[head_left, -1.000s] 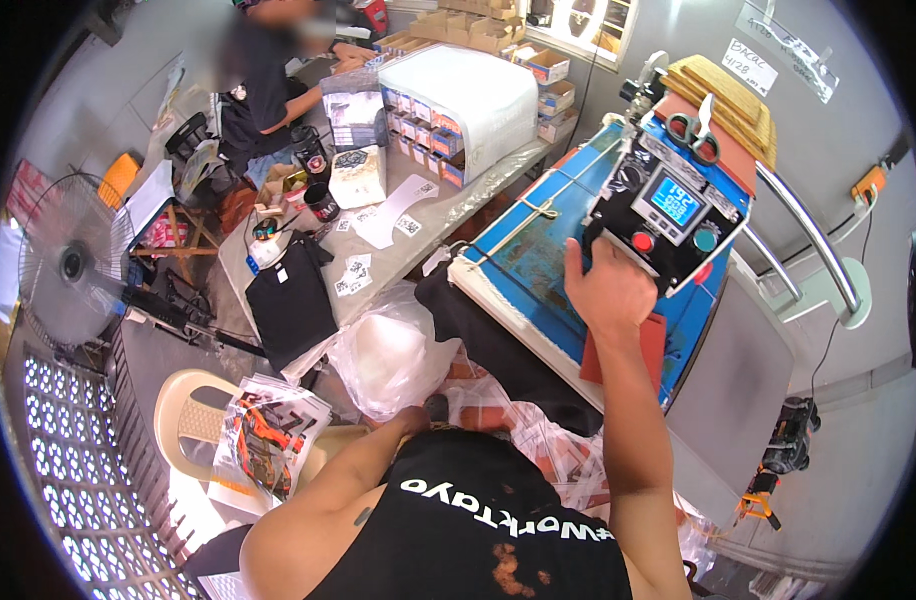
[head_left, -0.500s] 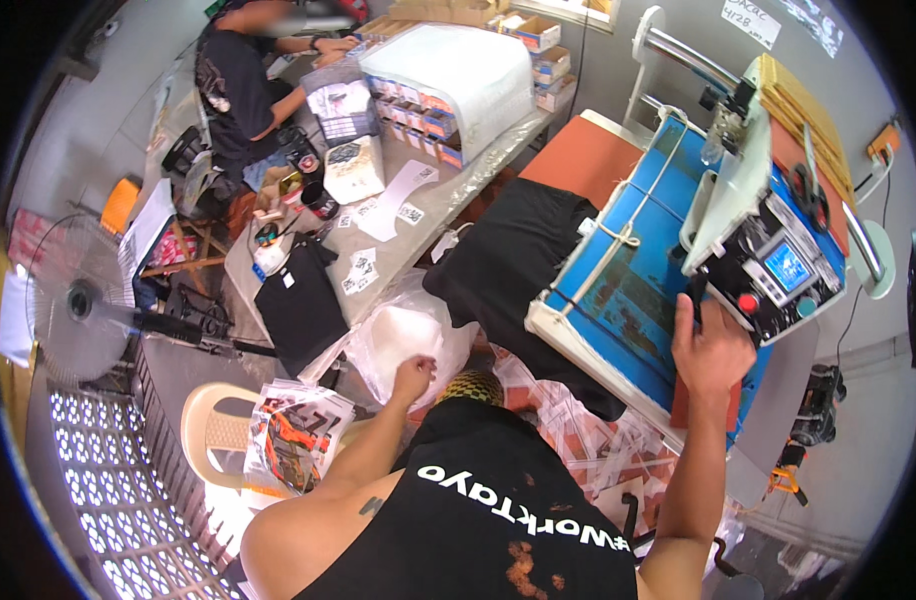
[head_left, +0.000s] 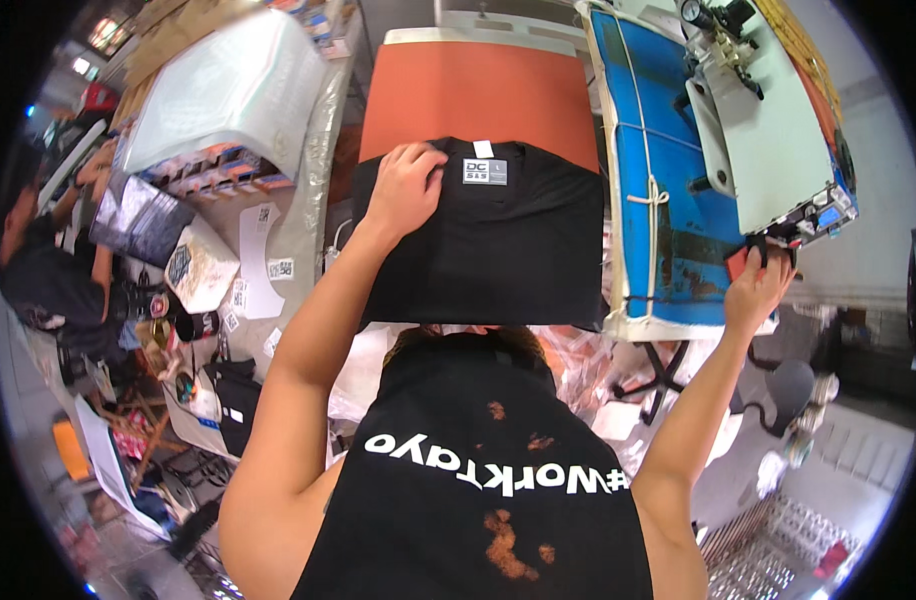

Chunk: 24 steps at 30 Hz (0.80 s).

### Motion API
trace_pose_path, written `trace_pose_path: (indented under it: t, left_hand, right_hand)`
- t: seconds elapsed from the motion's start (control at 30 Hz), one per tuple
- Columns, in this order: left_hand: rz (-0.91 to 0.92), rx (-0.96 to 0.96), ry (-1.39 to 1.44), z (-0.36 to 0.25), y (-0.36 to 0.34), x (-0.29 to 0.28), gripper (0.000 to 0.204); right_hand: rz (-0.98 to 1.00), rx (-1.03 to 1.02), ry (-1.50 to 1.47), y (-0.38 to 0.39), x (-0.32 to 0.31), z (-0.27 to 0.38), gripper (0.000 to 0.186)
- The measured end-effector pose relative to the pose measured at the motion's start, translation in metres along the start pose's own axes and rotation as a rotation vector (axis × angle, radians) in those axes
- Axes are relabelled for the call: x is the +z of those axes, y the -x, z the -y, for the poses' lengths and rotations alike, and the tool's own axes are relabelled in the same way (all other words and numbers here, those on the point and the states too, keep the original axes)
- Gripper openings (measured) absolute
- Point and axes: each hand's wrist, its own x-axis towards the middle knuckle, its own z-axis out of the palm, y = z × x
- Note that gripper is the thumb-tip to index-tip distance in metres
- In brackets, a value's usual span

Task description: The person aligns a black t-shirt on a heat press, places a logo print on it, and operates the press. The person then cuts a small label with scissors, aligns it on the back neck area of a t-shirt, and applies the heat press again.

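Observation:
A black t-shirt (head_left: 498,250) lies flat on the orange lower platen (head_left: 478,95) of a heat press, its neck label facing up. My left hand (head_left: 406,188) rests on the shirt by the collar, fingers curled into the cloth. The press's upper part (head_left: 768,130), white on top with a blue pad (head_left: 658,150), is swung aside to the right. My right hand (head_left: 756,285) grips the black handle (head_left: 768,250) at its front end, below the small control box (head_left: 828,210).
A long table (head_left: 308,200) on the left carries plastic-covered boxes (head_left: 223,90), cut stickers and small jars. Another person (head_left: 48,270) sits at its far left. Crumpled plastic bags (head_left: 578,365) lie near my waist. A wire basket (head_left: 778,540) stands lower right.
My left hand rose from the plastic bag by my lap onto the shirt's collar. My right hand stayed on the handle while the upper part swung further right, clear of the shirt.

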Motion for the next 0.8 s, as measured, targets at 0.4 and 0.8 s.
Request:
trace_pose_path:
  t: [0.4,0.8]
  left_hand:
    - [0.448,-0.230,0.017,0.033,-0.037,0.047,0.016]
    - [0.545,-0.533,0.922,-0.103,-0.167,0.045,0.024]
  right_hand:
    - [0.069,0.351,-0.313,0.003,0.009,-0.064,0.036]
    - [-0.087,0.209,-0.110,0.001,0.035,-0.126,0.031]
